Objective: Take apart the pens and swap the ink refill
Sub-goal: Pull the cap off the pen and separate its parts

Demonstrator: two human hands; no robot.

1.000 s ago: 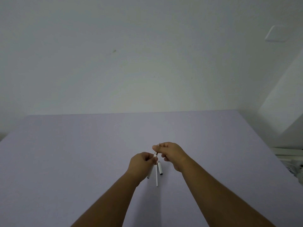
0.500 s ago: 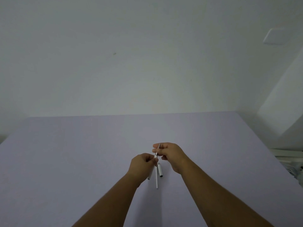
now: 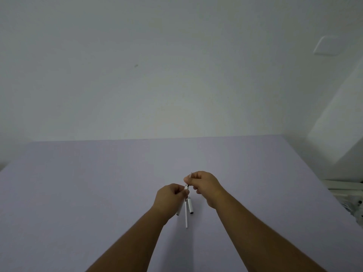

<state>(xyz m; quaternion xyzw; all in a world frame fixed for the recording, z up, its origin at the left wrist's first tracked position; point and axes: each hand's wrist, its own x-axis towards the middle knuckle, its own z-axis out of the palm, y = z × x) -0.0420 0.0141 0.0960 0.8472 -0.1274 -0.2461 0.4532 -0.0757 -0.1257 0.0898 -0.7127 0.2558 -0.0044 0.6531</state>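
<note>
I see both hands raised just above the pale lilac tabletop [image 3: 78,183]. My left hand [image 3: 170,198] is curled closed around a white plastic pen barrel [image 3: 179,211], whose lower end pokes out below the fist. My right hand [image 3: 204,183] pinches the pen's thin silvery tip section [image 3: 187,185] between thumb and fingers, with the two hands nearly touching. On the table beneath them lie a slim white ink refill [image 3: 186,216] and, just beside it, a short white pen cap [image 3: 190,206].

The right hand [image 3: 204,184] has drawn slightly up and away from the left hand [image 3: 170,197].
</note>
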